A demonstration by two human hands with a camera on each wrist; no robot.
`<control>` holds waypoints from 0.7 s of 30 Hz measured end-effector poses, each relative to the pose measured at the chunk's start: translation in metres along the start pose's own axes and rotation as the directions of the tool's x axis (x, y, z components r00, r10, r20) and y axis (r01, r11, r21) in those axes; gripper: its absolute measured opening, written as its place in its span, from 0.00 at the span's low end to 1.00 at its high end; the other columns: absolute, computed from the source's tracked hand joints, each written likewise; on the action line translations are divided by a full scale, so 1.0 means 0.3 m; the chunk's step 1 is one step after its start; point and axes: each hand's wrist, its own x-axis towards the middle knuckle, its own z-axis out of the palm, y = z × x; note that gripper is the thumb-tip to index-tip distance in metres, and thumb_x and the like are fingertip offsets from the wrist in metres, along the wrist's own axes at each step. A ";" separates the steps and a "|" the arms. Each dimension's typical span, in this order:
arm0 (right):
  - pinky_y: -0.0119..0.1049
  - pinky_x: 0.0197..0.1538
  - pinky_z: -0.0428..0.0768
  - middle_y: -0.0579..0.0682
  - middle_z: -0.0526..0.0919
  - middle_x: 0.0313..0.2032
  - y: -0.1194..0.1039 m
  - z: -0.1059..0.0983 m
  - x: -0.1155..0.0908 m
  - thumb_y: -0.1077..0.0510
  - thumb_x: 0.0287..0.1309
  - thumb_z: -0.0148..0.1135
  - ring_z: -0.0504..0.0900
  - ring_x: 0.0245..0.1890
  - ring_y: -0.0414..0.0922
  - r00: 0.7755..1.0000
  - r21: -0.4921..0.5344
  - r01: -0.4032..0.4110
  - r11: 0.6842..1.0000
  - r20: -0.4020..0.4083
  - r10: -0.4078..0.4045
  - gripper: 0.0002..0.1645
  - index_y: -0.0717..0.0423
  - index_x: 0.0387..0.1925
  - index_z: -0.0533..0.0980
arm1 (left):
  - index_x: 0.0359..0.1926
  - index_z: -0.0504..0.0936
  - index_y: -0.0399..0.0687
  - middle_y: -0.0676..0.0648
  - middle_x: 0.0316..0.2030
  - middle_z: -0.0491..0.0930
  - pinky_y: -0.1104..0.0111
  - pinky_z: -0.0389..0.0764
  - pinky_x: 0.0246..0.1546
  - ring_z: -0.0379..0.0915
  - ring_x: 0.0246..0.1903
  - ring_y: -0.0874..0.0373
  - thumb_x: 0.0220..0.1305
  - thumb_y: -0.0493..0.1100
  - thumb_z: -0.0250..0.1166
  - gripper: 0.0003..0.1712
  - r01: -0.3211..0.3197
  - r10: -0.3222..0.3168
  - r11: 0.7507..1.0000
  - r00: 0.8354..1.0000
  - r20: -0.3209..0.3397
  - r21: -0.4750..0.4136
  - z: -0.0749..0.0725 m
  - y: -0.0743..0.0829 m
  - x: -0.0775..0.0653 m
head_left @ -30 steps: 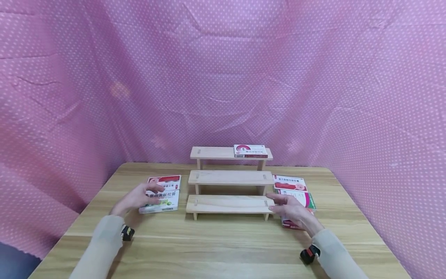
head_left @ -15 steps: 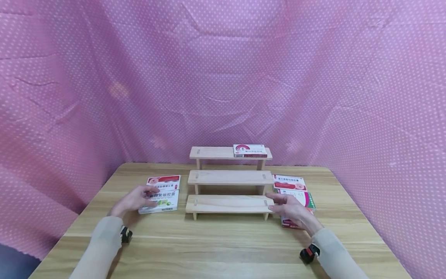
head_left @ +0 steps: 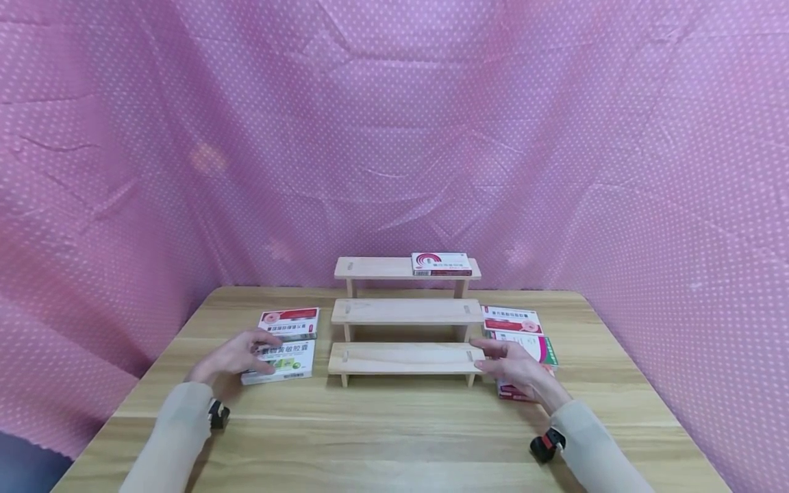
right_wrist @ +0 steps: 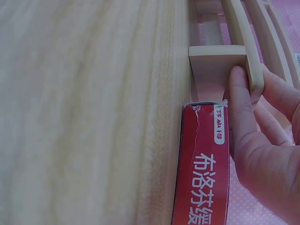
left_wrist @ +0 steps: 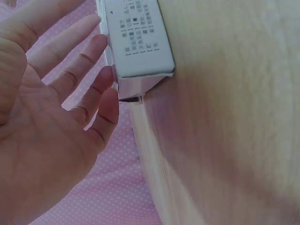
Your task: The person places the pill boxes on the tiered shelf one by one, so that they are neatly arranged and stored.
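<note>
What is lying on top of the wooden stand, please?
One white-and-red box lies flat on the right part of the wooden stand's top shelf. The wood directly beneath the box is covered, so it cannot be seen.

Tiered rack (head_left: 403,310) on table (head_left: 394,431); carton (head_left: 441,263) on rear tier (head_left: 376,268), right end; boxes (head_left: 292,363) left of rack, packs (head_left: 514,346) right.
</note>
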 end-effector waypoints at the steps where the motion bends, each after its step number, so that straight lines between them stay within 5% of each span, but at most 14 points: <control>1: 0.40 0.58 0.80 0.58 0.64 0.71 -0.001 0.000 0.000 0.57 0.58 0.68 0.75 0.56 0.45 1.000 -0.001 0.000 1.000 0.000 0.000 0.34 0.51 0.67 0.71 | 0.57 0.79 0.42 0.35 0.59 0.72 0.54 0.72 0.54 0.69 0.53 0.43 0.46 0.43 0.77 0.34 -0.001 0.001 1.000 1.000 0.003 0.006 -0.002 0.002 -0.003; 6: 0.34 0.49 0.80 0.59 0.65 0.70 0.000 -0.003 0.002 0.58 0.59 0.67 0.76 0.49 0.43 1.000 0.001 0.010 1.000 0.014 -0.010 0.35 0.53 0.67 0.70 | 0.59 0.78 0.45 0.34 0.60 0.70 0.42 0.69 0.58 0.68 0.55 0.42 0.44 0.44 0.78 0.37 0.005 -0.005 1.000 1.000 0.014 0.018 -0.008 0.003 -0.015; 16: 0.33 0.49 0.79 0.59 0.64 0.71 0.007 -0.002 0.005 0.59 0.59 0.67 0.76 0.50 0.43 1.000 0.011 0.018 1.000 0.023 -0.018 0.35 0.54 0.67 0.69 | 0.66 0.70 0.53 0.36 0.63 0.67 0.53 0.69 0.56 0.67 0.54 0.47 0.36 0.44 0.81 0.51 0.115 -0.116 0.993 0.990 0.080 0.012 -0.011 0.000 -0.040; 21: 0.29 0.41 0.77 0.57 0.69 0.67 0.007 0.001 0.007 0.59 0.59 0.67 0.74 0.42 0.40 1.000 0.005 0.016 1.000 0.015 -0.016 0.35 0.55 0.67 0.69 | 0.68 0.68 0.50 0.33 0.63 0.66 0.46 0.69 0.57 0.66 0.56 0.43 0.35 0.43 0.81 0.53 0.155 -0.157 0.987 0.985 0.066 0.039 -0.007 0.007 -0.049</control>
